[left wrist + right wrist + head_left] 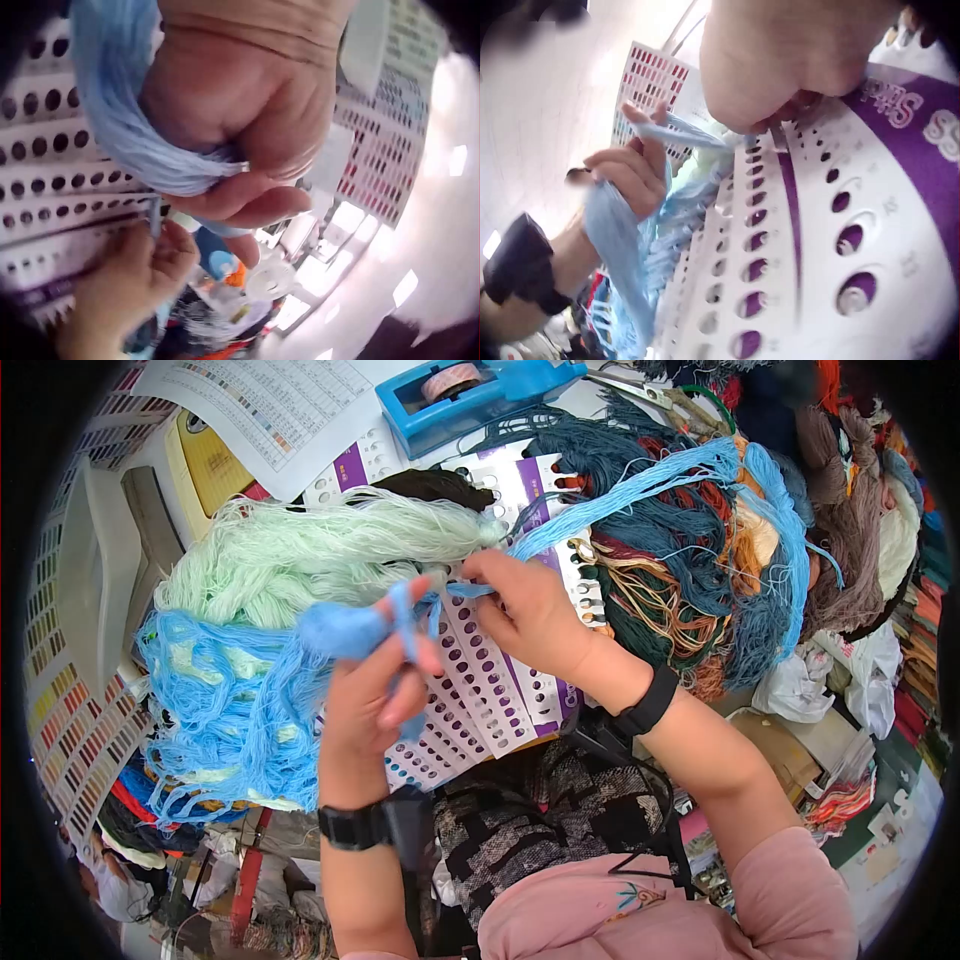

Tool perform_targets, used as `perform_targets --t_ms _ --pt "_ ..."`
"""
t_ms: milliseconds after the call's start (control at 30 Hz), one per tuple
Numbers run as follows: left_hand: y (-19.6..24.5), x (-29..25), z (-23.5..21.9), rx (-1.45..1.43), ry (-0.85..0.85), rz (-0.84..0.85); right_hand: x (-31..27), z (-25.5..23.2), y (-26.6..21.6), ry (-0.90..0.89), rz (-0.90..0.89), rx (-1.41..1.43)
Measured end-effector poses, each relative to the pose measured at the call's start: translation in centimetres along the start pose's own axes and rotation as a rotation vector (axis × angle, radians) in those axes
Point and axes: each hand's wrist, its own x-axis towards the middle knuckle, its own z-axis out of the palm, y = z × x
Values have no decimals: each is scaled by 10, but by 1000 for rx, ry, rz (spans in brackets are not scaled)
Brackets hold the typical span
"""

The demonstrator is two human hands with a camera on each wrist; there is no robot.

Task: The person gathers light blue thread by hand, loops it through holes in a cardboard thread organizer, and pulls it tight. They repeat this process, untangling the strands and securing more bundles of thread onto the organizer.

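Observation:
Light-blue embroidery thread [120, 127] loops round my left hand [375, 685] and passes between its curled fingers. From there a strand runs across to my right hand [535, 610], whose thumb and fingers pinch it over the white punched thread cards [485, 685]. In the right wrist view the strand [686, 135] stretches from the left fingers to the right fingertips at the card's row of holes. Another light-blue bundle [640, 490] lies beyond the right hand. Pale green thread [320, 545] and a tangled blue skein [230, 705] lie beside the left hand.
A blue tape dispenser [410, 425] and a printed chart [270, 420] stand at the back. Scissors [640, 390] lie to their right. Dark teal, red and brown threads [680, 550] pile up on the right. Colour sample sheets [70, 730] lie at the far left.

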Motion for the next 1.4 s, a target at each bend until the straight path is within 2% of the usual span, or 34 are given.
perform_targets --t_ms 33,100,133,233,267,367,400,500,533,600,633,667,733,800,900,933,1000,1033,1067,1133,1167,1200,1267,1367,1400 --pt "-7 12 5 250 43 -6 0 -1 -1 -10 50 52" --pt "-25 33 11 745 127 -19 4 -6 -6 22 299 392" --pt "-31 37 11 770 203 41 5 -8 -7 37 425 559" --pt "-17 34 -2 293 189 1 7 -10 8 59 261 910" --pt "-13 27 -5 -59 73 -21 6 -13 10 -42 263 903" --pt "-8 17 4 244 54 -114 10 0 5 -187 -24 346" --pt "-8 18 7 380 28 -129 7 6 4 -144 40 193" --pt "-2 17 16 497 366 14 8 -1 2 -128 201 615" --pt "4 13 11 459 442 62 8 5 11 -125 223 752" --pt "22 -6 -14 409 413 -9 11 -8 7 -240 253 628" --pt "31 -20 -25 349 506 -17 12 -14 6 -294 269 565" --pt "42 -39 -40 290 600 -25 9 -8 12 -249 170 440" --pt "74 -83 -105 -226 309 215 11 -11 13 -225 119 337" --pt "110 -114 -136 -355 32 188 10 -5 14 -214 59 245" --pt "116 -123 -148 -359 676 486 10 1 10 -142 40 200" --pt "106 -114 -154 -42 793 545 11 -2 8 -154 37 214" --pt "63 -61 -58 694 1016 606 14 2 13 -108 -102 183" --pt "39 -48 -45 674 752 644 11 5 16 -89 -160 167" --pt "16 -38 -37 772 494 537 11 10 19 -30 -229 190" --pt "-14 -6 -3 961 328 404 10 7 18 -59 -41 387" --pt "-27 11 5 816 382 347 9 5 17 -71 55 485" --pt "-28 21 -1 1061 449 291 9 5 16 -67 113 543" --pt "-19 31 -5 1070 423 220 9 5 13 -48 234 662" --pt "-3 27 -6 1019 444 86 9 0 8 -106 287 524" --pt "5 19 -6 972 478 64 9 4 10 -55 148 382"
